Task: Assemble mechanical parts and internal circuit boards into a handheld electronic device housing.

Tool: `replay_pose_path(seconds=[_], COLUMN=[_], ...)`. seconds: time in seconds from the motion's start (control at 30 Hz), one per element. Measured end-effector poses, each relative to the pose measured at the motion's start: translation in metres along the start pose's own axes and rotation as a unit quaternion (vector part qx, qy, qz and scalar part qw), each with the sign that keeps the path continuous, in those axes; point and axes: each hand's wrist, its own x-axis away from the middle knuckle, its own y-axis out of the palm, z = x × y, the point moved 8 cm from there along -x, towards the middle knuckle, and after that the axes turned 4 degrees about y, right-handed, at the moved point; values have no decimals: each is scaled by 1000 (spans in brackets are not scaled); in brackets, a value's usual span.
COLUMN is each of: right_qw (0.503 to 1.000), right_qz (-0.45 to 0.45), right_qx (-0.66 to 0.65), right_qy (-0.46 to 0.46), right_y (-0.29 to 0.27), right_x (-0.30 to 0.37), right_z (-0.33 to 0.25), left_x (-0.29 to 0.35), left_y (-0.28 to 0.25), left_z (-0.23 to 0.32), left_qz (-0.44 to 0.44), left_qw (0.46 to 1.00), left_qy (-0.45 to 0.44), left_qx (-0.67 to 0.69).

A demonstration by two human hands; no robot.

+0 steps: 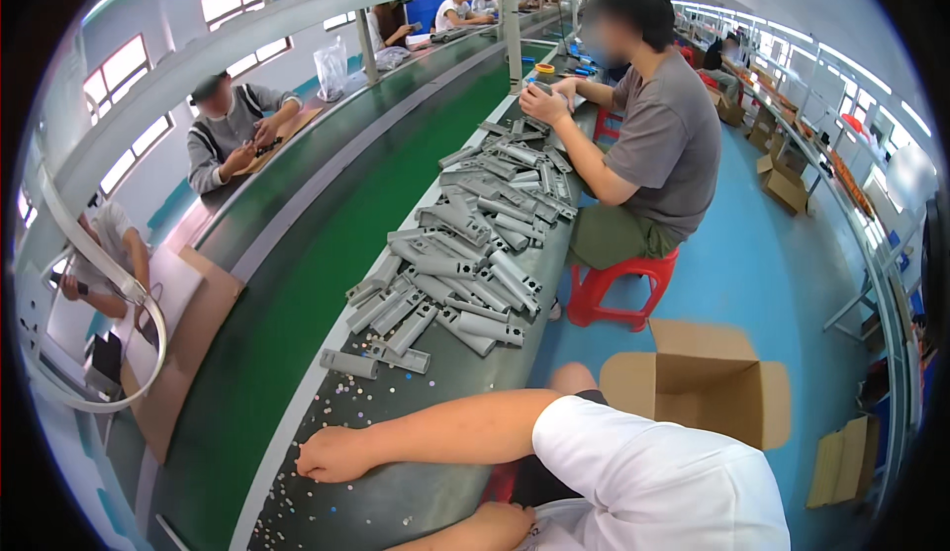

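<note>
My right hand [334,454] is low over the dark worktop [435,487], its fingers curled downward and closed. Their tips are hidden under the hand, so whatever they pinch cannot be made out. Around it lie many tiny round pieces [297,506], mostly white and silvery with a few blue ones. Of my left arm [480,531] only part of the forearm shows at the lower edge; the left hand is out of the picture. Beyond my right arm, a long heap of grey plastic housings [460,244], elongated with cut-outs at their ends, covers the worktop.
A green conveyor belt [346,284] runs along the worktop's left side. At the right, a co-worker [663,126] on a red stool [623,289] handles a small part. An open cardboard box [693,383] stands on the blue floor. Other people sit across the belt.
</note>
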Motion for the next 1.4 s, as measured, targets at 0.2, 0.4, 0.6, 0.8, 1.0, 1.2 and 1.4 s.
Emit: replay_pose_path(seconds=[0.2,0.4,0.6,0.8,1.0,1.2,1.4], right_qw=[997,997,996,996,997,996,996], right_qz=[4,8,10,-6,3,-12,-12], right_qx=[65,72,77,82,75,78,78], right_qy=[-39,-35,-37,-35,-33,-28,-29], right_y=[6,9,10,12,8,12,12], right_x=[-4,-3,-2,-1,-1,-2,-1], right_z=[-5,-4,0,1,-2,1,0], left_x=[24,24,21,21,20,21,21], left_y=[-41,-39,-35,-36,-35,-36,-36], left_z=[20,18,18,19,18,18,18], left_qz=[196,177,184,164,167,164,173], left_qw=[967,974,972,978,977,977,975], left_qy=[151,139,141,130,132,132,136], left_qx=[59,38,39,27,33,38,37])
